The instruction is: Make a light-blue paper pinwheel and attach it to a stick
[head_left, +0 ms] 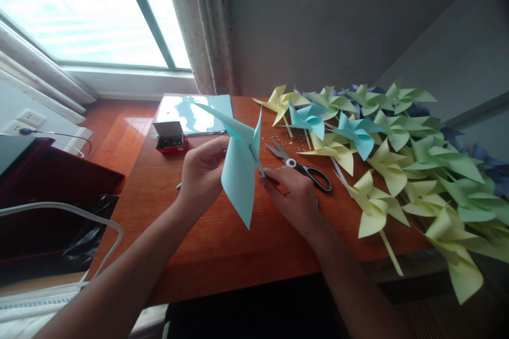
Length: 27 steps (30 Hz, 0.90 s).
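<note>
A light blue paper pinwheel (pixel 240 169) is held up above the wooden table, seen from its side with its blades curled. My left hand (pixel 204 172) is closed on its left part, the fingertips partly hidden behind the paper. Between the thumb and fingers of my right hand (pixel 292 190) is pinched the pinwheel's thin stick, which runs up to the middle of the blades. Just beyond my right hand lies a pair of scissors (pixel 293 163) with black and white handles, blades apart. Small crumbs are scattered near the scissors' tips.
Many finished yellow, green, blue and purple pinwheels (pixel 371 198) cover the table's right side. A small open red box (pixel 172 143) with dark bits stands at the back left, before a stack of light blue sheets (pixel 191 108). A white cable (pixel 79 206) loops at the left.
</note>
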Each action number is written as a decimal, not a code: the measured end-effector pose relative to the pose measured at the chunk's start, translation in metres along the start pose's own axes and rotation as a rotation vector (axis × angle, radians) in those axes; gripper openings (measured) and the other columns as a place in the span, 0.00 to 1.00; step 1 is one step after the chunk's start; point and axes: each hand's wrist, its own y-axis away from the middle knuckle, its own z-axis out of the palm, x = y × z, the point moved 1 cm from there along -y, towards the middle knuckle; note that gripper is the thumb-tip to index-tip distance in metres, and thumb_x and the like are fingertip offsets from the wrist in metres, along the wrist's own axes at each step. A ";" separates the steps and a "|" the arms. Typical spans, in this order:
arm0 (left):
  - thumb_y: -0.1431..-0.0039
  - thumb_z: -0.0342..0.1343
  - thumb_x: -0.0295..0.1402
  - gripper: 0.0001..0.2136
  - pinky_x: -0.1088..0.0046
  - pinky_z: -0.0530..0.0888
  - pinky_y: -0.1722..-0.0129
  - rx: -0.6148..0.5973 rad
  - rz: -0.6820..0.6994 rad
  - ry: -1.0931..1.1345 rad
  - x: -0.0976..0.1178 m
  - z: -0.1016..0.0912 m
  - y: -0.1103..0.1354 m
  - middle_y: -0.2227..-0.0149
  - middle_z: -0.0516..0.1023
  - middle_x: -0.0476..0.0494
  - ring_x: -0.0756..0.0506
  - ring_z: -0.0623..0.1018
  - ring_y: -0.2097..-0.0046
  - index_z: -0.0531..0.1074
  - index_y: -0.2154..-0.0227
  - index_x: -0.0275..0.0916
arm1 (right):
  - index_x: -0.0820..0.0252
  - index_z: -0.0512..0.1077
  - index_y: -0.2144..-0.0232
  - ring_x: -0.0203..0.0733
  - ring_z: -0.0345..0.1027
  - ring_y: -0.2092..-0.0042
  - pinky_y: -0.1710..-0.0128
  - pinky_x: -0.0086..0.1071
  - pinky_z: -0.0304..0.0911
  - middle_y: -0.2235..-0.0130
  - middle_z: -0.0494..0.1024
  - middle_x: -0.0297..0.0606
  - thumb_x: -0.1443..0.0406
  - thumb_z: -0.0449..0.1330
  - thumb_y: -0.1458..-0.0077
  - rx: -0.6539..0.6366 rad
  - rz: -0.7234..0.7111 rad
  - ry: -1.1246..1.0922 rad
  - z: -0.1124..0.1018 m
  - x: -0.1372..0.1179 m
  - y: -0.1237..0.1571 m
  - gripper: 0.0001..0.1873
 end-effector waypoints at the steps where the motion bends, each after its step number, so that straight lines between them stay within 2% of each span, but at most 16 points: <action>1: 0.48 0.69 0.35 0.05 0.69 0.79 0.68 -0.003 0.000 -0.002 0.000 0.000 0.000 0.68 0.83 0.45 0.44 0.80 0.66 0.82 0.69 0.41 | 0.57 0.78 0.62 0.43 0.75 0.67 0.64 0.36 0.69 0.69 0.82 0.37 0.66 0.60 0.36 -0.003 -0.003 0.007 0.000 -0.001 -0.001 0.05; 11: 0.48 0.70 0.32 0.04 0.74 0.73 0.74 -0.035 0.013 0.040 0.002 -0.001 0.000 0.70 0.80 0.48 0.51 0.71 0.73 0.83 0.68 0.41 | 0.50 0.77 0.61 0.48 0.77 0.66 0.63 0.42 0.72 0.67 0.82 0.39 0.67 0.61 0.37 -0.020 0.013 -0.028 -0.003 -0.003 -0.001 0.06; 17: 0.51 0.72 0.33 0.06 0.77 0.62 0.80 -0.091 0.063 0.049 0.005 -0.003 -0.001 0.80 0.69 0.54 0.55 0.60 0.78 0.82 0.73 0.38 | 0.53 0.78 0.62 0.49 0.77 0.67 0.64 0.44 0.73 0.67 0.82 0.39 0.67 0.63 0.38 0.019 0.003 -0.067 -0.003 -0.003 0.000 0.04; 20: 0.51 0.73 0.33 0.06 0.77 0.60 0.80 -0.087 0.060 0.036 0.005 -0.003 0.000 0.80 0.71 0.53 0.54 0.61 0.78 0.82 0.72 0.38 | 0.53 0.78 0.61 0.48 0.76 0.66 0.64 0.43 0.72 0.67 0.82 0.40 0.68 0.62 0.37 0.010 -0.009 -0.065 -0.003 -0.003 -0.001 0.06; 27: 0.52 0.73 0.32 0.05 0.71 0.74 0.74 -0.058 0.085 0.037 -0.001 -0.003 0.004 0.79 0.77 0.49 0.45 0.77 0.71 0.82 0.73 0.41 | 0.55 0.77 0.63 0.44 0.77 0.64 0.61 0.38 0.71 0.65 0.83 0.37 0.68 0.61 0.37 0.063 -0.024 -0.048 -0.002 0.000 0.000 0.05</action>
